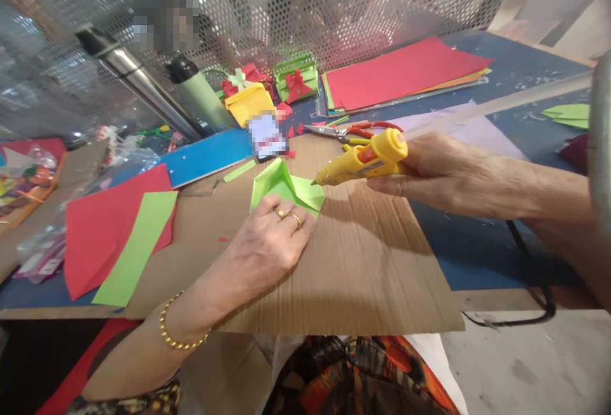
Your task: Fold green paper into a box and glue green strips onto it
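Observation:
My left hand (274, 237) presses on a folded light-green paper piece (308, 193), its fingers bent over the near edge. The paper lies on a brown cardboard sheet (372, 262), with one flap standing up at its left. In my right hand (443, 173) is a yellow glue gun (358, 163), my fingers wrapped round its handle. The gun's nozzle points left and meets or hovers just over the paper's right flap; contact is too small to tell.
Behind the cardboard are red-handled scissors (334, 130), a phone (268, 137), green and yellow paper boxes (296, 81), two bottles (198, 90) and stacked red sheets (405, 74). Red paper (109, 224) and a green strip (140, 243) lie left. A cable (525, 249) hangs at right.

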Action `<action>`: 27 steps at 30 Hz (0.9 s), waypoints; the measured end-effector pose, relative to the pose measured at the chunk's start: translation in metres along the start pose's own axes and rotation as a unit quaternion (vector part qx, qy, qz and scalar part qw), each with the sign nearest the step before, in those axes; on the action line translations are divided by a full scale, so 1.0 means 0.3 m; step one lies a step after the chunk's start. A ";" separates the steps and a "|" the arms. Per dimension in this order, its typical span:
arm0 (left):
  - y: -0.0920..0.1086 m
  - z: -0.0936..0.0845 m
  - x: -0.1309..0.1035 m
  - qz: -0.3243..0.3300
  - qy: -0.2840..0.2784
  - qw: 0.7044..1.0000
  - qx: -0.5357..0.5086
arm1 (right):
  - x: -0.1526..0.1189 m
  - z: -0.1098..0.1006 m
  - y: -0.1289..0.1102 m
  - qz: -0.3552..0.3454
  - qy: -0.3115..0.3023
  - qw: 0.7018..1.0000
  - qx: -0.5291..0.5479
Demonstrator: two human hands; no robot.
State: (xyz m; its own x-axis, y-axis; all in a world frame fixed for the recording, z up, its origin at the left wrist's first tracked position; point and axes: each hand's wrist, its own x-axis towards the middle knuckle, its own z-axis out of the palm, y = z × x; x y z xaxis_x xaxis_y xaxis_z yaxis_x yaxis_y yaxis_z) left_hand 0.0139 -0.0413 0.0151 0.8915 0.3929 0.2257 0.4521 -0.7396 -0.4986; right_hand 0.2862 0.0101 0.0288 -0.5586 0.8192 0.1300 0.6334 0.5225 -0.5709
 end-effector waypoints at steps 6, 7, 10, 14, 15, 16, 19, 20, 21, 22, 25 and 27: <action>0.005 0.023 -0.002 -0.024 0.028 0.999 0.003 | 0.006 -0.004 0.004 0.011 -0.005 1.000 -0.027; 0.004 0.028 -0.001 -0.031 0.034 0.999 0.005 | 0.007 -0.006 0.002 0.013 -0.003 0.999 -0.029; 0.004 0.041 0.000 -0.048 0.040 0.998 0.017 | 0.008 -0.009 -0.004 0.010 0.000 1.000 -0.013; 0.012 0.048 0.000 -0.048 0.022 0.998 0.024 | 0.007 -0.009 -0.007 -0.003 0.005 1.000 0.004; 0.015 0.047 0.000 -0.049 0.014 0.998 0.023 | 0.006 -0.009 -0.007 -0.002 0.005 1.000 0.002; 0.017 0.046 0.001 -0.050 0.008 0.998 0.022 | 0.006 -0.010 -0.007 0.001 0.005 1.000 -0.002; 0.017 0.041 0.006 -0.050 0.000 0.999 0.017 | 0.003 -0.012 -0.007 0.002 0.000 1.000 -0.007; 0.016 0.040 0.008 -0.048 0.000 0.999 0.015 | 0.002 -0.013 -0.006 0.000 -0.001 1.000 -0.007; 0.015 0.040 0.010 -0.047 0.002 0.999 0.013 | 0.002 -0.013 -0.004 0.000 -0.001 1.000 -0.008; 0.013 0.041 0.011 -0.045 0.006 0.999 0.012 | 0.002 -0.012 -0.002 0.004 -0.001 1.000 -0.010; 0.012 0.049 0.011 -0.043 0.017 0.999 0.012 | 0.006 -0.009 0.010 0.005 0.000 1.000 -0.015; 0.015 0.056 0.010 -0.048 0.016 0.999 0.013 | 0.011 -0.006 0.018 -0.016 0.012 1.000 -0.006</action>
State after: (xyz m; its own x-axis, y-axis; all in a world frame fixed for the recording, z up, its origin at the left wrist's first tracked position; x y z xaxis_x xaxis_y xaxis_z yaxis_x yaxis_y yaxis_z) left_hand 0.0180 -0.0342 -0.0006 0.8449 0.4436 0.2991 0.5348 -0.6849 -0.4948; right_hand 0.2888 0.0161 0.0275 -0.5649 0.8079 0.1679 0.6218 0.5506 -0.5570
